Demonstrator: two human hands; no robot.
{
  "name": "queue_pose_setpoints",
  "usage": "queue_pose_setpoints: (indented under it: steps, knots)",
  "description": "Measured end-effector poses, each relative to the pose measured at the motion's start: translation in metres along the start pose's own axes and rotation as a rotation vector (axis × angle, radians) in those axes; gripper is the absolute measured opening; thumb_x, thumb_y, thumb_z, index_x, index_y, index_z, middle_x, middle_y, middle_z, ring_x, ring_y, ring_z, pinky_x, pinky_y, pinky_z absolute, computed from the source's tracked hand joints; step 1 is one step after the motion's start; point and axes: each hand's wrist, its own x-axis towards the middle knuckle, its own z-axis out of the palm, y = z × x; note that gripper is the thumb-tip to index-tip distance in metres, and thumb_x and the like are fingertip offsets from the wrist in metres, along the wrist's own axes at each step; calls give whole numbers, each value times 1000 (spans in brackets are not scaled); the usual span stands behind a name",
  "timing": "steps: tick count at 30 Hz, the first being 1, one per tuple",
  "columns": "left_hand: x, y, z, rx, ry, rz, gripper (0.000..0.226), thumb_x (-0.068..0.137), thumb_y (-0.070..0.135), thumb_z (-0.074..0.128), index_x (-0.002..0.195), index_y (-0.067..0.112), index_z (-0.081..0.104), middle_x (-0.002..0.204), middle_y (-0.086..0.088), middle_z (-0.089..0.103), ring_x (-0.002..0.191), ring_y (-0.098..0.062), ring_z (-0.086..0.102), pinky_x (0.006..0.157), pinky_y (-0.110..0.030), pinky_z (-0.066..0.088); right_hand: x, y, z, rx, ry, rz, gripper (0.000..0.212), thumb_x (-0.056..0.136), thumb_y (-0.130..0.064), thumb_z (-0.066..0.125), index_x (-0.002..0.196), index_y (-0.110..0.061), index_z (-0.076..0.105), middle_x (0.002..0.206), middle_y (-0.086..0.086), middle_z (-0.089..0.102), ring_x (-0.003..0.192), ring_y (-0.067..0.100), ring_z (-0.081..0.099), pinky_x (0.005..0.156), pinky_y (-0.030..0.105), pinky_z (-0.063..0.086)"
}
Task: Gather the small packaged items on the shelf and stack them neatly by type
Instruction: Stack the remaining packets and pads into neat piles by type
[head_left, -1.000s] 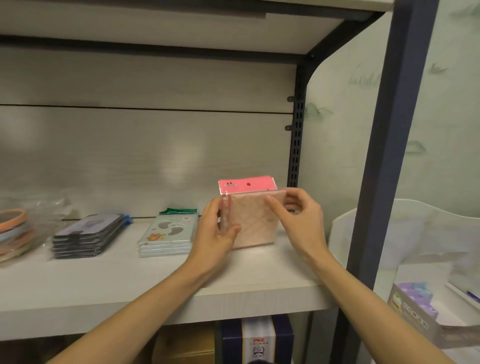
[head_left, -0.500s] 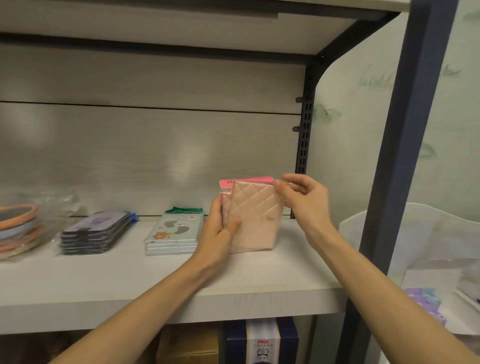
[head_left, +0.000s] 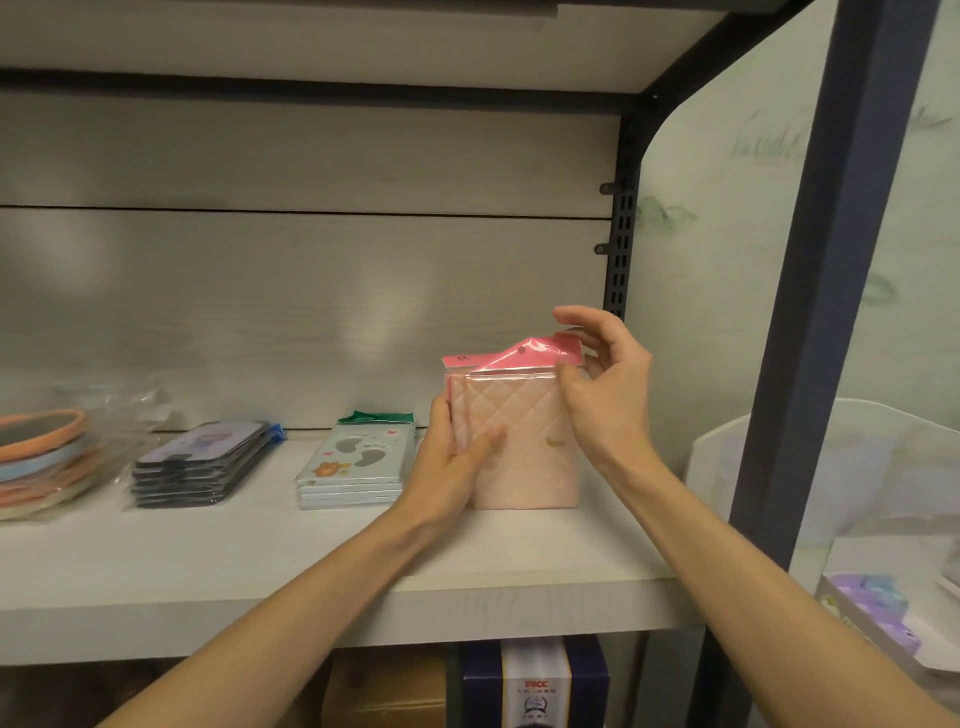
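Observation:
A stack of pink quilted packets with red header cards stands upright on the white shelf, right of centre. My left hand grips the stack's left side, thumb across its front. My right hand is at the stack's upper right corner, fingers spread around the bent red header of the front packet. To the left lie a flat pile of light packets printed with footprints, a pile of dark packets, and bagged orange and blue rings.
The shelf's dark upright post stands close on the right, with a slotted rail at the back corner. A white bin sits beyond the post. Boxes sit on the level below.
The pink stack has turned from tilted to upright on the shelf. My right hand has lifted from its side to the top corner, fingers spreading, and the front header card is now bent.

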Motion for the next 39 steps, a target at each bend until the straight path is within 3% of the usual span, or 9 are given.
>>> queue_pose_setpoints:
  steps: [6, 11, 14, 19, 21, 24, 26, 30, 39]
  knots:
    - [-1, 3, 3, -76, 5, -17, 34, 100, 11, 61, 126, 30, 51, 127, 10, 66, 115, -4, 65, 92, -21, 55, -14, 24, -7, -105, -4, 56, 48, 86, 3, 62, 130, -16, 59, 129, -5, 62, 117, 9, 60, 101, 35, 51]
    - [3, 2, 3, -126, 12, -69, 33, 99, 5, 60, 123, 27, 53, 121, 8, 69, 104, 0, 69, 81, -18, 55, -36, 55, -16, -107, -171, 377, 56, 93, -35, 70, 141, -15, 49, 136, -2, 60, 116, 9, 63, 99, 34, 53]
    - [8, 0, 5, -124, 30, -125, 31, 99, 7, 60, 123, 25, 53, 123, 3, 69, 106, -8, 70, 82, -24, 57, -46, 62, -17, 39, -235, 573, 56, 92, -26, 70, 143, -16, 47, 127, 4, 67, 105, 12, 70, 96, 40, 55]
    - [33, 0, 15, -19, 68, -350, 35, 98, 17, 60, 129, 20, 46, 116, -6, 69, 99, -23, 73, 87, -42, 61, -49, 54, -20, -42, -285, 521, 40, 88, -6, 64, 125, -21, 59, 110, -2, 72, 87, 9, 73, 69, 23, 57]
    - [41, 0, 23, 23, 76, -463, 37, 97, 19, 58, 130, 14, 43, 111, -9, 67, 92, -25, 71, 78, -41, 61, -48, 55, -20, -123, -277, 555, 31, 89, -13, 65, 116, -29, 60, 100, -7, 72, 79, 6, 71, 66, 20, 55]
    - [45, -2, 35, 167, 62, -527, 34, 98, 18, 55, 128, 9, 40, 106, -7, 61, 81, -18, 61, 57, -27, 46, -45, 59, -22, -320, -294, 623, 28, 90, -25, 65, 117, -22, 62, 95, -12, 69, 87, 12, 69, 77, 29, 54]
    - [47, -8, 38, 329, 26, -512, 41, 98, 20, 56, 132, 7, 37, 116, -10, 59, 93, -23, 60, 64, -30, 46, -43, 61, -26, -418, -285, 674, 20, 88, -29, 65, 108, -23, 64, 89, -10, 68, 91, 19, 67, 81, 33, 53]
    - [48, -17, 32, 624, -72, -453, 62, 96, 37, 61, 140, 6, 31, 133, -11, 59, 121, -33, 58, 100, -38, 48, -43, 62, -29, -511, -329, 710, 7, 88, -33, 62, 94, -29, 63, 89, -5, 68, 92, 23, 64, 84, 34, 52]
    - [60, -16, 14, 778, -195, -492, 65, 93, 47, 64, 142, 12, 40, 144, -9, 52, 129, -28, 50, 102, -32, 42, -38, 73, -24, -637, -333, 734, 46, 83, -40, 69, 123, -19, 66, 121, 2, 67, 114, 23, 62, 94, 33, 49]
